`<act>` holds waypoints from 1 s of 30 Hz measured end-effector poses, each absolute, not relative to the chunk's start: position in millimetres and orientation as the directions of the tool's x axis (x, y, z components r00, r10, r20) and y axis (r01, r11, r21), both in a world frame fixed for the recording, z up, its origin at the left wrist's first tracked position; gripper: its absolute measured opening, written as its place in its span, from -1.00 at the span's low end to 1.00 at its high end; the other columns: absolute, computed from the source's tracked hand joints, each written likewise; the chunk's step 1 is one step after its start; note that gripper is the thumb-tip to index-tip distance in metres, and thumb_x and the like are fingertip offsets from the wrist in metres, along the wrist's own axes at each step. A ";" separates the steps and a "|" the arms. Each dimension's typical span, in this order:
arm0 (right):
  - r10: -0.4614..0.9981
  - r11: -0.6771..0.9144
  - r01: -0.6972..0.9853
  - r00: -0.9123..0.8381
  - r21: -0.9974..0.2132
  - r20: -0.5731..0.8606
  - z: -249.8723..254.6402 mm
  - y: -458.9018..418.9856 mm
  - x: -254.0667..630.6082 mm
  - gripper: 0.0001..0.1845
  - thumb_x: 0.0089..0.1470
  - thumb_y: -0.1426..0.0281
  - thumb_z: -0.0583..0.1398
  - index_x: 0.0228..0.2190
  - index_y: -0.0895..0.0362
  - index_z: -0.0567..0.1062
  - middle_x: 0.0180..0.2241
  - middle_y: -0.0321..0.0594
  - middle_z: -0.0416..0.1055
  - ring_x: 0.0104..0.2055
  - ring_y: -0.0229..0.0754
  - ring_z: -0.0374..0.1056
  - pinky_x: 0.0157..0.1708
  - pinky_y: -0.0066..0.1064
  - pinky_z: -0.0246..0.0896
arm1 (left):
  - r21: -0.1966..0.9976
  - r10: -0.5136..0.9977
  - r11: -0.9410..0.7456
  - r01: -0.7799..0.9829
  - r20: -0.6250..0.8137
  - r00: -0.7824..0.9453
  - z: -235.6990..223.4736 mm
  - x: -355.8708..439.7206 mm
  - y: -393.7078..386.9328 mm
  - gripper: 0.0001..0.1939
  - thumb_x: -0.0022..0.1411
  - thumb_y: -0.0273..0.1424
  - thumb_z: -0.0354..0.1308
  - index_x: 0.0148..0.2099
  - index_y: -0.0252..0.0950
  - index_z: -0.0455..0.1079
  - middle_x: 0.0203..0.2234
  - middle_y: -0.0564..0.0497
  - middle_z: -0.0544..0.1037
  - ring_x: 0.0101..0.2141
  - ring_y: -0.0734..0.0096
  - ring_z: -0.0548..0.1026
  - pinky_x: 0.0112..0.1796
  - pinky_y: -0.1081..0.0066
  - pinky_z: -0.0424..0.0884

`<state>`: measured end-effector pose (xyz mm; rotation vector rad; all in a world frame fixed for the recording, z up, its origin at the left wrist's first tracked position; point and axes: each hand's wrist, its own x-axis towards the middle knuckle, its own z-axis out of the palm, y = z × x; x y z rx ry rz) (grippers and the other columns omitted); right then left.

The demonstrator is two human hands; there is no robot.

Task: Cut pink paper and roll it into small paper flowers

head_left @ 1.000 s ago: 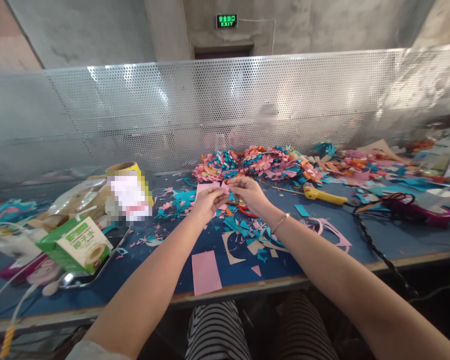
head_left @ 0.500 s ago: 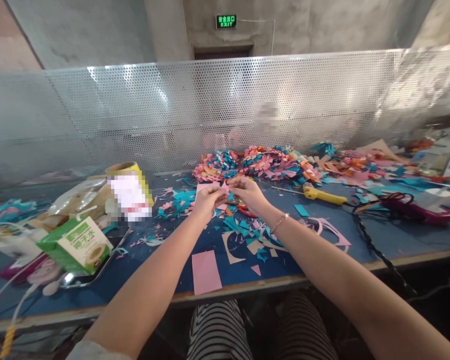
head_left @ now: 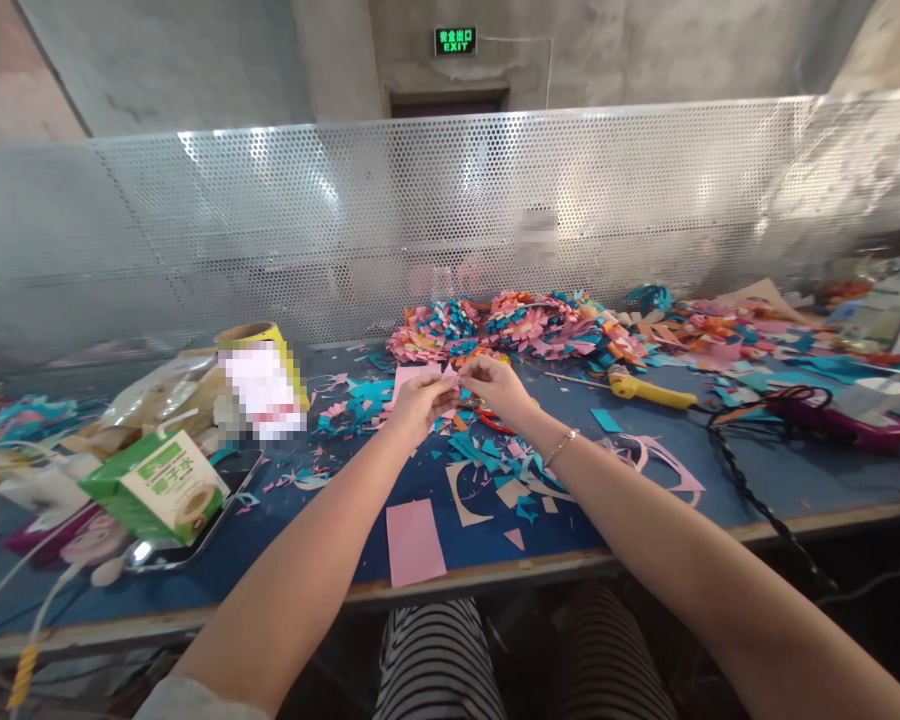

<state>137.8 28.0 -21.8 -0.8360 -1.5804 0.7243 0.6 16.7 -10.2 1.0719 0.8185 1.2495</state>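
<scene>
My left hand (head_left: 418, 400) and my right hand (head_left: 495, 386) meet over the middle of the table, fingertips almost touching. Between them they pinch a small pink cut piece (head_left: 450, 372), thin like felt or paper; fingers cover much of it. Just behind my left hand lies a flat pink sheet (head_left: 411, 376). A pink rectangle (head_left: 415, 542) rests at the table's front edge, below my hands. Blue and cream scraps (head_left: 487, 452) are strewn under my right forearm, and more blue and pink cuttings (head_left: 364, 405) lie left of my left hand.
Behind my hands are piled fringed, multicoloured flowers (head_left: 525, 325). A yellow-handled tool (head_left: 651, 390) with a thin rod and dark cord lies right. At left stand a green carton (head_left: 157, 488) on a phone-like slab and a yellow roll (head_left: 259, 375). A perforated metal screen (head_left: 450, 220) borders the back.
Both hands stay together at the same spot, with slight finger movement around the pink piece. The whole view has shifted very slightly.
</scene>
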 end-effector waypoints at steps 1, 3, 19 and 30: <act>0.828 0.560 0.139 -0.098 -0.817 0.551 -21.5 27.6 137.8 -0.89 -0.20 0.38 0.14 -0.53 0.17 0.34 -0.59 -0.37 0.24 -0.54 -0.36 0.14 -0.51 -0.48 0.06 | 0.944 0.984 -0.012 -0.329 0.071 0.166 -10.5 0.5 17.1 -0.94 -0.13 -0.53 0.21 -0.50 -0.37 0.38 -0.64 0.04 0.46 -0.59 0.55 0.43 -0.44 0.50 0.37; 0.826 0.563 0.159 -0.100 -0.811 0.554 -20.7 26.6 137.4 -0.89 -0.20 0.37 0.14 -0.53 0.17 0.34 -0.59 -0.37 0.24 -0.54 -0.36 0.14 -0.51 -0.48 0.07 | 0.943 0.983 -0.012 -0.333 0.072 0.167 -10.9 0.4 17.6 -0.94 -0.13 -0.53 0.21 -0.50 -0.37 0.38 -0.64 0.04 0.46 -0.58 0.55 0.44 -0.44 0.50 0.38; 0.817 0.577 0.146 -0.104 -0.804 0.567 -19.8 22.7 134.5 -0.83 -0.14 0.35 0.15 -0.45 0.15 0.48 -0.47 -0.25 0.43 -0.40 -0.25 0.33 -0.33 -0.39 0.22 | 0.918 0.988 -0.090 -0.387 0.130 0.078 -6.2 1.0 12.8 -0.91 -0.16 -0.51 0.23 -0.52 -0.37 0.36 -0.62 0.02 0.46 -0.55 0.52 0.44 -0.35 0.43 0.39; 0.899 0.412 -0.140 -0.102 -0.901 0.426 -17.9 19.6 132.4 -0.81 -0.17 0.29 0.18 -0.44 0.13 0.43 -0.47 -0.27 0.42 -0.37 -0.24 0.36 -0.41 -0.39 0.29 | 0.917 0.982 -0.108 -0.385 0.159 0.105 -4.7 -0.8 10.7 -0.84 -0.20 -0.45 0.28 -0.51 -0.36 0.36 -0.61 0.06 0.44 -0.54 0.54 0.43 -0.30 0.41 0.38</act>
